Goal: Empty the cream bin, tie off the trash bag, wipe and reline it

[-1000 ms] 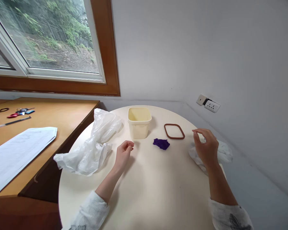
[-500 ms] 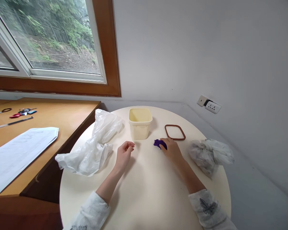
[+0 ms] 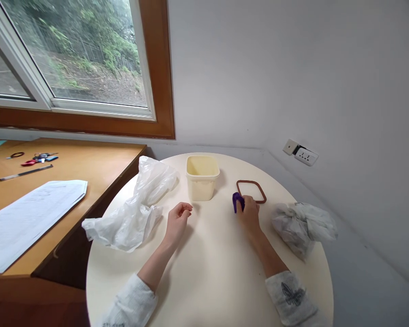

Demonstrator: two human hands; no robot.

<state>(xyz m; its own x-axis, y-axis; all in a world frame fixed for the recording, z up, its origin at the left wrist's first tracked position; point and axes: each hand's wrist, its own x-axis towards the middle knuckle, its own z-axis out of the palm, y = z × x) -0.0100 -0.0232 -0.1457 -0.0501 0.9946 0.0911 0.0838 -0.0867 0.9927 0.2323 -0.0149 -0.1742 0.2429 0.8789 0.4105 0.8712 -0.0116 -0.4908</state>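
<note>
My right hand (image 3: 249,217) grips a crumpled purple cloth (image 3: 237,202) between thumb and fingers, low over the round cream table (image 3: 211,272). Just beyond that hand lies a brown rounded-square ring (image 3: 261,190), perhaps a lid rim or gasket. My left hand (image 3: 177,219) hovers near the table, fingers curled in, with nothing visible in them. Behind and between both hands stands an open pale-yellow plastic tub (image 3: 202,187). The inner floor of the tub is hidden from me.
A crumpled white plastic bag (image 3: 132,218) spreads along the table's left side. At the right edge sits a knotted, filled plastic bag (image 3: 295,225). A wooden desk (image 3: 98,163) with papers (image 3: 37,213), a pen and keys adjoins on the left, below a window.
My right hand has shifted right with the purple cloth, which now stands more upright in the grip. My left hand stays nearly in place. The view has shifted slightly.
</note>
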